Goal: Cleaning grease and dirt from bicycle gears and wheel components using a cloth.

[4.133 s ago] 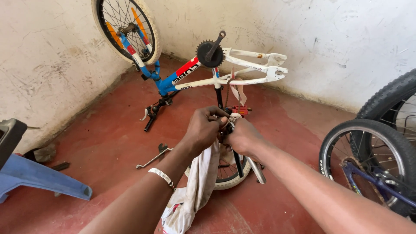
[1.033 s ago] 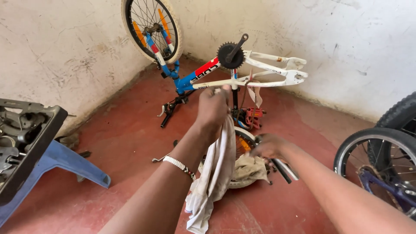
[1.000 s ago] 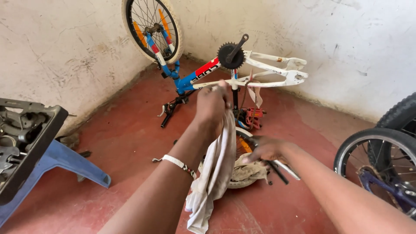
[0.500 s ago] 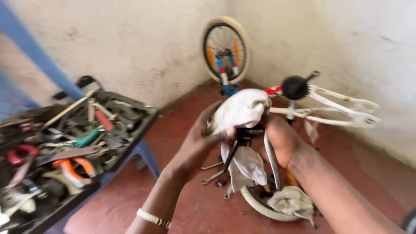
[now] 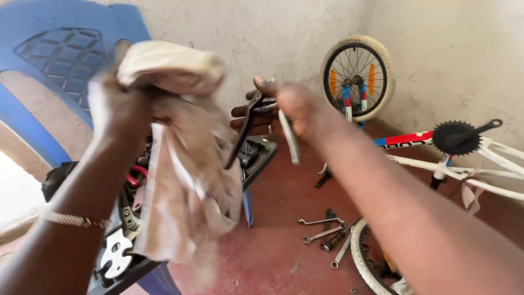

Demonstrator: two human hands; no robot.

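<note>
Your right hand (image 5: 295,112), frame centre, fingers closed on a black crank arm (image 5: 240,134), long axis slanting down-left. Your left hand (image 5: 117,106), upper left, grips a dirty whitish rag (image 5: 185,180) that hangs down.

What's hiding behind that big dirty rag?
Behind the rag, held up by the left hand, sits a black tray of tools on a blue chair. A red handle and a white metal part peek out; the rest is covered.
</note>
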